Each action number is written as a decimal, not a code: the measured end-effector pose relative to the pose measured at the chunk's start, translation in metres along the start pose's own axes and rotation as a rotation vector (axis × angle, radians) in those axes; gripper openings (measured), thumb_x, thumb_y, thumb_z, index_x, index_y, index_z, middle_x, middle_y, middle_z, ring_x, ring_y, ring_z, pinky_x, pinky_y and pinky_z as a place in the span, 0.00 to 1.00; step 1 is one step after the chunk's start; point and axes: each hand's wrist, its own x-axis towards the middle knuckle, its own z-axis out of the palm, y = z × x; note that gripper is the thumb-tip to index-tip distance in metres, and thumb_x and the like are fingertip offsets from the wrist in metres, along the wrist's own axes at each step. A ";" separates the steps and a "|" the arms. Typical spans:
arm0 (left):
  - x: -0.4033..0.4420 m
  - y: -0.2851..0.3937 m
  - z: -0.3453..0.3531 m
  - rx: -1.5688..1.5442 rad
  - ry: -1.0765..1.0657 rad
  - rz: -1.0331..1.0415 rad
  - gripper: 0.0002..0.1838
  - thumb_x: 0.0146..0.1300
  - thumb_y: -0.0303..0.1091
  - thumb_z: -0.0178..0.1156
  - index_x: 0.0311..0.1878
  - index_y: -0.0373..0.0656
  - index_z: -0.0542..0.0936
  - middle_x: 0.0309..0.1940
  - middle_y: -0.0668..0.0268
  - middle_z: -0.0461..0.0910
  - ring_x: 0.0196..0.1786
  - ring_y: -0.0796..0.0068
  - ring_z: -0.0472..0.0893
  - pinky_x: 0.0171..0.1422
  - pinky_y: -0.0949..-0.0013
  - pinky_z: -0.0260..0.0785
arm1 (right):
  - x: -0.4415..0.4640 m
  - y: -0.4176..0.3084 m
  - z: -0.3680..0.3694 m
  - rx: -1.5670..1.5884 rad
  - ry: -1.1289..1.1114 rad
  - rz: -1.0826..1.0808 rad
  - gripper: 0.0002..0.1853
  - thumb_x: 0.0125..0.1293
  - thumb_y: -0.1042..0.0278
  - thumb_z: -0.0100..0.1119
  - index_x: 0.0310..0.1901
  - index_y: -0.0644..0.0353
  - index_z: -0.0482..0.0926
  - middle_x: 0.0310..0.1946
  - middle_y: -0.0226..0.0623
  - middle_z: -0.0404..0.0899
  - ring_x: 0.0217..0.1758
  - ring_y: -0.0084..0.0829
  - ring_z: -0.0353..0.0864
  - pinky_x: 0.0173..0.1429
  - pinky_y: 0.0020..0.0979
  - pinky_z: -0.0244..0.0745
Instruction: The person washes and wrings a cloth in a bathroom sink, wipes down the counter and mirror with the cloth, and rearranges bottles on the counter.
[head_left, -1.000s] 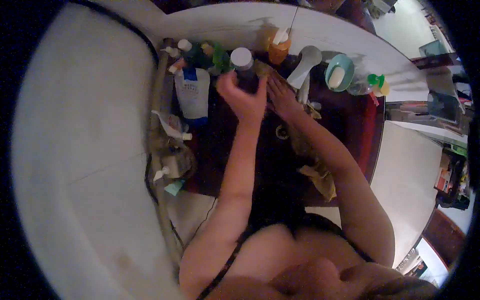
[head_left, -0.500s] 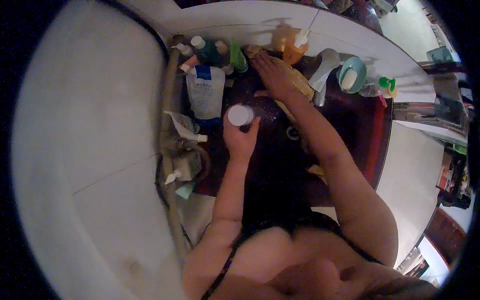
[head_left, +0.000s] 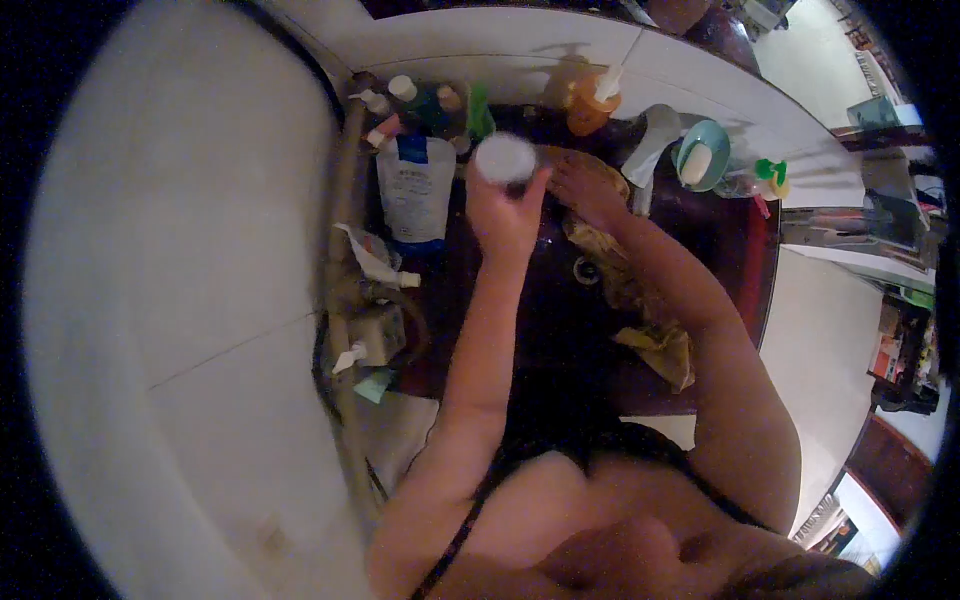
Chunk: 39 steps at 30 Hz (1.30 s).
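My left hand is closed around the side of a container with a round white top, which is slightly blurred. It is held above the dark red counter. My right hand presses with outstretched fingers on a yellow-brown cloth. The crumpled cloth stretches from under those fingers along my forearm toward the counter's near edge. A small dark ring-shaped thing lies left of the cloth.
On the left stand a white pouch, a white tube and a pump bottle. Along the back wall are an orange pump bottle, a green tube, a teal dish with soap and a green-topped bottle.
My left hand has moved the container away from me and a little right. My right hand has slid back toward me and right, drawing the cloth from the back wall.
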 end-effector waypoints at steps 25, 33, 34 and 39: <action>0.055 0.003 0.007 0.536 0.100 0.367 0.34 0.47 0.41 0.65 0.54 0.34 0.63 0.47 0.47 0.70 0.49 0.49 0.71 0.52 0.59 0.66 | 0.001 -0.044 0.005 0.035 0.081 0.148 0.37 0.55 0.53 0.51 0.64 0.63 0.53 0.66 0.44 0.50 0.70 0.44 0.45 0.70 0.46 0.40; 0.039 0.012 -0.024 0.750 0.000 0.280 0.13 0.53 0.31 0.59 0.41 0.38 0.73 0.30 0.58 0.76 0.35 0.55 0.76 0.37 0.60 0.70 | 0.056 -0.064 0.009 0.103 0.193 0.241 0.48 0.45 0.43 0.59 0.62 0.68 0.54 0.64 0.51 0.51 0.68 0.48 0.48 0.69 0.45 0.45; 0.023 0.027 -0.039 0.729 0.035 0.319 0.11 0.53 0.31 0.59 0.40 0.40 0.74 0.29 0.60 0.76 0.32 0.56 0.76 0.35 0.61 0.70 | 0.065 -0.062 0.010 0.029 0.231 0.245 0.49 0.44 0.42 0.61 0.61 0.69 0.54 0.64 0.52 0.51 0.67 0.48 0.49 0.69 0.45 0.45; -0.042 0.058 -0.094 0.571 -0.052 0.314 0.08 0.51 0.29 0.61 0.36 0.41 0.77 0.29 0.62 0.78 0.28 0.63 0.77 0.32 0.66 0.70 | 0.109 -0.041 0.010 -0.069 0.270 0.227 0.45 0.46 0.46 0.61 0.59 0.70 0.57 0.63 0.53 0.51 0.68 0.50 0.46 0.68 0.45 0.45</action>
